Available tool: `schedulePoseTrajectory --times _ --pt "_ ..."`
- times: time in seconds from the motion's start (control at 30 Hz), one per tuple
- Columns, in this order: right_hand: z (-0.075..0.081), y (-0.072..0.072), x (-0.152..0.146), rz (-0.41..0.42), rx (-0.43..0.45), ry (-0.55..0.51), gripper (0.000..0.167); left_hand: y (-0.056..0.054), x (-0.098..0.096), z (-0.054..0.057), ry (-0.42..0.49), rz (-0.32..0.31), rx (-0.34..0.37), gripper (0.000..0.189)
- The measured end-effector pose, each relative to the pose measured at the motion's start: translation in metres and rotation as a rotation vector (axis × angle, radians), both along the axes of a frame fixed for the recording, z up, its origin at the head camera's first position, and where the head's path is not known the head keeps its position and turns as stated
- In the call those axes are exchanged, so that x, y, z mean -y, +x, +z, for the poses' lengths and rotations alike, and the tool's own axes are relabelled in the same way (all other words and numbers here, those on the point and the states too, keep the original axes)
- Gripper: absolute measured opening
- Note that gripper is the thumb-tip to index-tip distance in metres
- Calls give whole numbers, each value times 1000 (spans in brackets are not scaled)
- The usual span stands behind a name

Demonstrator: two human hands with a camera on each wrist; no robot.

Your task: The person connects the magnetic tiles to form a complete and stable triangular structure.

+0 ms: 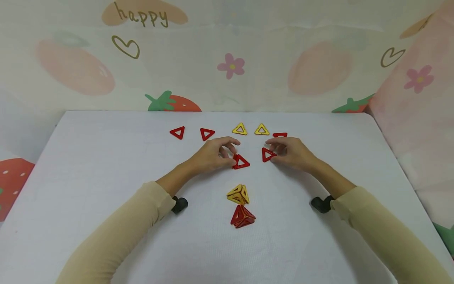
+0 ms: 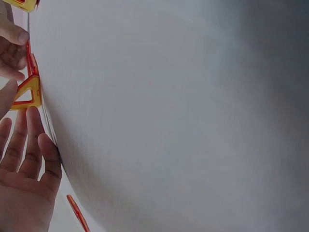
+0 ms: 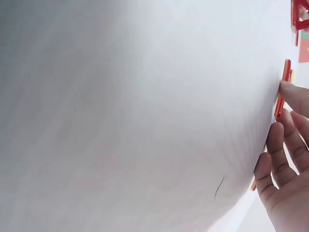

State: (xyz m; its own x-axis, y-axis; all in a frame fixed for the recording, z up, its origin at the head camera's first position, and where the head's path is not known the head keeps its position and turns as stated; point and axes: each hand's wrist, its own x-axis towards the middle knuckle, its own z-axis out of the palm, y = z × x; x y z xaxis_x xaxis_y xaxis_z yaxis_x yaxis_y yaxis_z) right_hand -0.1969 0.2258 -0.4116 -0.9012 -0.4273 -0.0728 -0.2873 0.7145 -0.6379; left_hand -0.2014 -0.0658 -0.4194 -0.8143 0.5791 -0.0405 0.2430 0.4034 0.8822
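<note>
In the head view my left hand (image 1: 212, 155) pinches a red triangular tile standing on edge between thumb and fingertips. Its open frame shows orange (image 2: 35, 99) in the left wrist view. A second red triangular tile (image 1: 242, 167) meets it on the right. My right hand (image 1: 292, 153) holds another red triangular tile (image 1: 264, 155) by one corner, close to the table; the right wrist view shows the thumb on the tile's thin edge (image 3: 287, 72). A small gap separates the tiles of the two hands. Nearer me stand a yellow pyramid (image 1: 234, 194) and a red pyramid (image 1: 242, 217) built from such tiles.
Along the back of the white table (image 1: 106, 189) lie two red triangles (image 1: 182, 133) at left and two yellow triangles (image 1: 240, 133) in the middle. One more red triangle (image 1: 280, 134) is partly covered by my right hand. A patterned cloth (image 1: 262, 47) hangs behind.
</note>
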Motion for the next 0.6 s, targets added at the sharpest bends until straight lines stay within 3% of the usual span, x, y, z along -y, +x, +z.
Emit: schedulePoseTrajectory --times 0.6 --pt "0 -3 17 28 28 -21 47 -1 0 0 -6 -3 -2 48"
